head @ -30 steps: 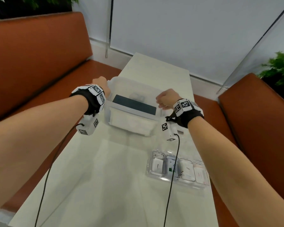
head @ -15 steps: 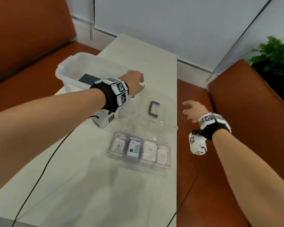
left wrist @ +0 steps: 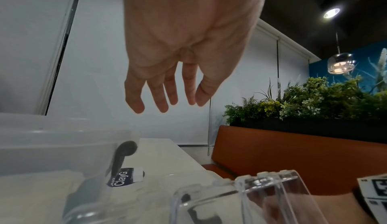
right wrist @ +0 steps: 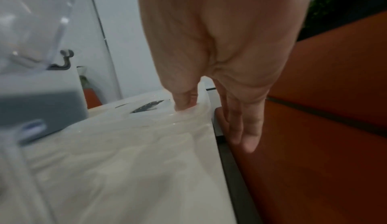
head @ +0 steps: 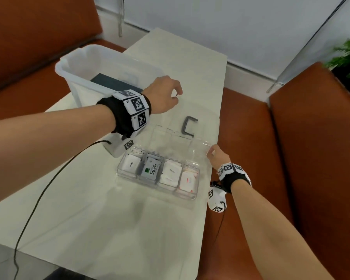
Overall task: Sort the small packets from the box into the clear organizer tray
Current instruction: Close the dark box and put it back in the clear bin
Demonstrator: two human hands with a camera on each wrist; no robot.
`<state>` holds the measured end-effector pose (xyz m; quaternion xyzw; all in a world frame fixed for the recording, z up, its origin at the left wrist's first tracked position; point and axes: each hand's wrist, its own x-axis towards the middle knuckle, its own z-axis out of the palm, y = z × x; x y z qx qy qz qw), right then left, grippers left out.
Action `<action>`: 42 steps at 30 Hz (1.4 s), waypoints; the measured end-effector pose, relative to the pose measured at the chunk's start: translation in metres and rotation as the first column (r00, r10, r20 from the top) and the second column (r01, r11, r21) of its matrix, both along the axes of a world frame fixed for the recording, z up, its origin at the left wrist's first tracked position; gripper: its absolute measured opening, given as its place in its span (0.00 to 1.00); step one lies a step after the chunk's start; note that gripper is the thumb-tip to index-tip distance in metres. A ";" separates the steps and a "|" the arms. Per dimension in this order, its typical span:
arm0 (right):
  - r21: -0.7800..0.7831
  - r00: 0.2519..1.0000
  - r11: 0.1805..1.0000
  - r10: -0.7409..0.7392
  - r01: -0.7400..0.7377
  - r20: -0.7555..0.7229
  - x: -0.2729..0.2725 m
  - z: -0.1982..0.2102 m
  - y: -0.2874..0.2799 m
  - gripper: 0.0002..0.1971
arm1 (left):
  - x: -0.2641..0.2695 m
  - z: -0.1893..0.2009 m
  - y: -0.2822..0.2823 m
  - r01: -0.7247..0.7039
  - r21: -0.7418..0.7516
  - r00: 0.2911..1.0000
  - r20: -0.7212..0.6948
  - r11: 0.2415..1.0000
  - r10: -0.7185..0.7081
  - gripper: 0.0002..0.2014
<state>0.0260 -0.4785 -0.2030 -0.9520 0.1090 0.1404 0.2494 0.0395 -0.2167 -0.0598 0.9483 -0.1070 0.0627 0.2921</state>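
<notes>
The clear organizer tray [head: 120, 173] lies mid-table, with white packets [head: 151, 170] in all its compartments. Its clear lid [head: 170, 138] lies open and flat behind it, a grey handle [head: 188, 126] on it. The translucent box [head: 73, 63] stands at the back left with a dark flat item [head: 109, 82] inside. My left hand [head: 167, 93] hovers between the box and the lid; its fingers [left wrist: 163, 98] hang relaxed and hold nothing. My right hand [head: 216, 156] is at the lid's right corner: the thumb [right wrist: 185, 101] touches the lid [right wrist: 146, 116], while the fingers [right wrist: 247, 136] point straight down past the table edge.
The white table [head: 109, 229] is narrow, with orange benches [head: 251, 138] on both sides and its right edge just beside the tray. A black cable [head: 38, 199] runs from my left wrist across the table's front left. Plants [head: 348, 57] stand at the far right.
Both hands have left the box, which now stands further left. My right hand moved from over the bench onto the lid's right corner. My left hand's fingers have loosened.
</notes>
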 end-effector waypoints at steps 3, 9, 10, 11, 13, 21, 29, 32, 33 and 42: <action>0.094 0.976 0.972 -0.211 0.215 -0.047 0.001 0.003 -0.006 0.15 | -0.006 0.006 -0.004 0.025 -0.056 0.999 0.047 0.998 -0.022 0.14; 0.354 0.809 0.752 -0.588 0.555 -0.019 0.010 0.038 -0.036 0.16 | -0.016 0.017 -0.002 0.047 -0.140 0.996 0.079 0.989 -0.036 0.16; 0.392 0.797 0.747 -0.602 0.538 0.053 0.012 0.048 -0.041 0.15 | -0.017 0.019 -0.001 0.046 -0.156 0.996 0.082 0.987 -0.033 0.16; 0.431 0.793 0.753 -0.596 0.497 0.127 0.014 0.061 -0.043 0.16 | -0.016 0.020 0.001 0.043 -0.177 0.996 0.085 0.983 -0.028 0.17; 0.480 0.785 0.785 -0.557 0.391 0.272 0.016 0.090 -0.043 0.16 | -0.016 0.023 0.005 0.038 -0.227 0.995 0.102 0.973 -0.015 0.17; 0.281 0.621 0.954 -0.283 0.104 0.730 -0.007 0.198 0.004 0.18 | -0.004 0.041 0.033 0.032 -0.282 0.979 0.204 0.959 0.027 0.21; 0.389 0.522 0.905 -0.250 -0.174 0.815 -0.036 0.273 0.066 0.14 | 0.015 0.055 0.073 -0.108 -0.409 0.975 0.136 0.906 0.177 0.21; 0.528 0.588 0.809 -0.302 -0.259 0.751 -0.036 0.282 0.087 0.13 | 0.018 0.055 0.095 -0.164 -0.439 0.976 0.058 0.883 0.210 0.26; 0.585 0.614 0.762 -0.327 -0.278 0.718 -0.035 0.284 0.095 0.13 | 0.018 0.054 0.103 -0.173 -0.469 0.978 0.022 0.866 0.207 0.27; 0.673 0.678 0.709 -0.390 -0.212 0.624 0.008 0.268 0.166 0.14 | 0.023 0.037 0.212 -0.251 -0.821 0.966 -0.246 0.514 0.079 0.10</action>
